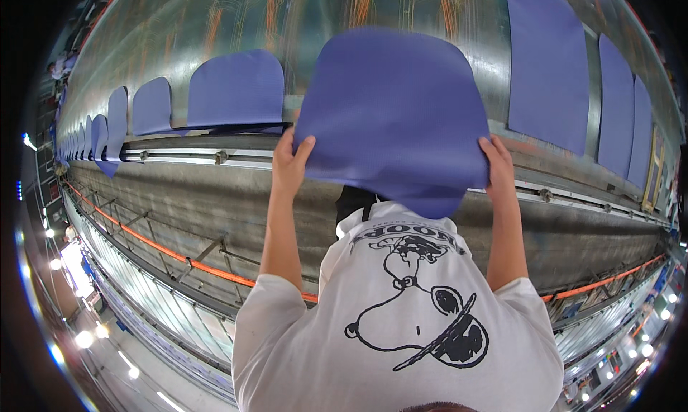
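Between both hands I hold up a purple-blue flat sheet piece with rounded upper corners. My left hand grips its left edge, the thumb lying on the near face. On the opposite edge my right hand is closed in the same way. The sheet's lower edge sags and curls toward my white shirt. Behind it runs a long table with a shiny, scratched surface. A similar rounded piece lies on that table to the left, and a long piece lies to the right.
Several more purple pieces line the table toward the far left, some hanging over its edge. Others lie at the right. A metal rail follows the table's near edge. An orange bar runs behind me.
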The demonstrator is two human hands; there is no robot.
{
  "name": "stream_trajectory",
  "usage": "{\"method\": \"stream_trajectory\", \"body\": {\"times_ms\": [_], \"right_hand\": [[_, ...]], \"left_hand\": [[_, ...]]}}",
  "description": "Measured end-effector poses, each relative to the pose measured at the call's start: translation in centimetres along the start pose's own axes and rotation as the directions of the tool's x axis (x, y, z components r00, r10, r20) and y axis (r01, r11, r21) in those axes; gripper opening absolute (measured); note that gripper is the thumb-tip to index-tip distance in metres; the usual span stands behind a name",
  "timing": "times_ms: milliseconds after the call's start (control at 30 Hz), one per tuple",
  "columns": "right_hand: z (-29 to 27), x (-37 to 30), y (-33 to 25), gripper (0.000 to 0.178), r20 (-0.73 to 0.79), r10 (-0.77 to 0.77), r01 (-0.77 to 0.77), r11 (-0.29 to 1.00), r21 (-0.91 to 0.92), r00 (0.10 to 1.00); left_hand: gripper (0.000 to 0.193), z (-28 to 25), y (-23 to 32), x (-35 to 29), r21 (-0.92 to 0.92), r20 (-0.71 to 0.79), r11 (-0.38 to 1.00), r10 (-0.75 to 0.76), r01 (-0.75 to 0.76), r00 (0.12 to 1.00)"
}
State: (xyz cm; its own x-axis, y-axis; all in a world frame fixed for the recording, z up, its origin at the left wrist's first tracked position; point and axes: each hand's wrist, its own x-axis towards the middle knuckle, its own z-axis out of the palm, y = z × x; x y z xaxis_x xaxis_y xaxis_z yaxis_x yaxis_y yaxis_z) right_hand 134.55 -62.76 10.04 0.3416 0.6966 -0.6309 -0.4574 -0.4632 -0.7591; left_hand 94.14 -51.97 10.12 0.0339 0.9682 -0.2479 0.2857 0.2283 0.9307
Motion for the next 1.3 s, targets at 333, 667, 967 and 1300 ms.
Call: {"method": "stream_trajectory", "body": {"times_ms": [333,667,967,1300], "right_hand": [[-4.8,-1.2,5.8,0.028,0.028,0.255,-0.218,0.873,-0.437,0.966],[-1.1,4.8,6.3,0.032,-0.129,-0.112,0.070,0.952,-0.298,0.985],[0.9,5.2,3.8,0.025,-0.211,-0.310,0.278,0.946,-0.167,0.927],[-0.4,7.3,7.3,0.024,-0.304,-0.180,0.077,0.944,-0.322,0.936]], "left_hand": [[0.038,-4.5,-8.2,-2.9,0.061,0.367,0.853,-0.501,0.518,0.784],[0.037,1.0,-7.0,4.3,-0.084,0.074,0.926,-0.362,0.368,0.929],[0.025,3.1,-1.8,6.8,-0.179,-0.131,0.957,-0.253,0.228,0.959],[0.035,4.5,-8.1,8.2,0.183,-0.103,0.941,-0.270,0.285,0.957]]}}
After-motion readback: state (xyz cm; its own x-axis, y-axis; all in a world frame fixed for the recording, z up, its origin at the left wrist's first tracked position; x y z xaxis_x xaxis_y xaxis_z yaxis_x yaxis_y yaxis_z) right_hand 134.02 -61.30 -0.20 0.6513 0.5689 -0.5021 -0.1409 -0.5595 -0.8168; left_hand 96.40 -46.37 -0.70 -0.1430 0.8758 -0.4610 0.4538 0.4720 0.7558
